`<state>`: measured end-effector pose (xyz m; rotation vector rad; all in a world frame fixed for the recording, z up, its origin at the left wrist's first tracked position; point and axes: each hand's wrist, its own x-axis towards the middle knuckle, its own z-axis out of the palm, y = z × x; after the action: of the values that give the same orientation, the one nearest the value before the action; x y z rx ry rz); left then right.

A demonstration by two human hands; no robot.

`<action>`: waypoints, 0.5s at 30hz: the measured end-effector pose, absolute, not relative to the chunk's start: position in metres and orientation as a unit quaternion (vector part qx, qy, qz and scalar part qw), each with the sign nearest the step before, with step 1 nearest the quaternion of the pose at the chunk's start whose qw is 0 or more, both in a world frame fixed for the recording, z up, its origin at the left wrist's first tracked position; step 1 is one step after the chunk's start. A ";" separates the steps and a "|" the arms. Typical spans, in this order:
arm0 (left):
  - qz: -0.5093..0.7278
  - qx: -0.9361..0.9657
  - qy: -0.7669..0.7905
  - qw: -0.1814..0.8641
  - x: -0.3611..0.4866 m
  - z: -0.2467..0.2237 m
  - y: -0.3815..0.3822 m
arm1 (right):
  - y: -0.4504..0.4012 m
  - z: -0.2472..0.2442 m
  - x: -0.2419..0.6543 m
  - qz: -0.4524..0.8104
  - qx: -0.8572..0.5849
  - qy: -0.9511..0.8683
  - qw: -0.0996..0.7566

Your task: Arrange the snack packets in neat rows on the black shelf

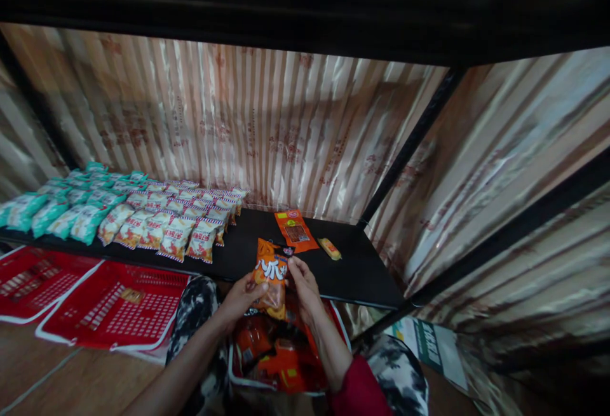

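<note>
Between my hands is an orange snack bag (271, 276) with white lettering and a clear window, held upright over the front edge of the black shelf (257, 222). My left hand (243, 298) grips its left side, thumb across the front. On its upper right side, my right hand (301, 279) pinches the edge near a small dark tag. Behind it on the shelf lie a flat orange-red packet (296, 230) and a small yellow packet (330, 249). Below my hands, a basket (232, 365) between my knees contains several orange and red packets (286, 362).
Rows of white-and-orange snack bags (175, 236) and teal bags (50, 214) stand on the shelf's left part. Two red baskets (143, 295) sit on the floor at left, one with a small packet (132, 296). Black posts (414, 143) and an upper shelf (286, 16) frame the space.
</note>
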<state>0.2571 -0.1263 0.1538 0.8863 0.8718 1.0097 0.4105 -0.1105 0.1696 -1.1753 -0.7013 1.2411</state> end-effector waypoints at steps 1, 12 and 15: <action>0.461 0.391 0.393 0.693 0.256 0.157 -0.122 | -0.112 0.169 0.410 0.557 -0.506 -0.317 0.577; 0.469 0.373 0.459 0.656 0.263 0.162 -0.079 | -0.107 0.161 0.414 0.646 -0.486 -0.381 0.449; 0.463 0.379 0.448 0.664 0.266 0.159 -0.063 | -0.094 0.157 0.416 0.650 -0.465 -0.372 0.472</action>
<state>0.2659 -0.0633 0.1592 0.8567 1.0129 1.0459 0.4157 -0.0936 0.1570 -1.1398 -0.9114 1.5912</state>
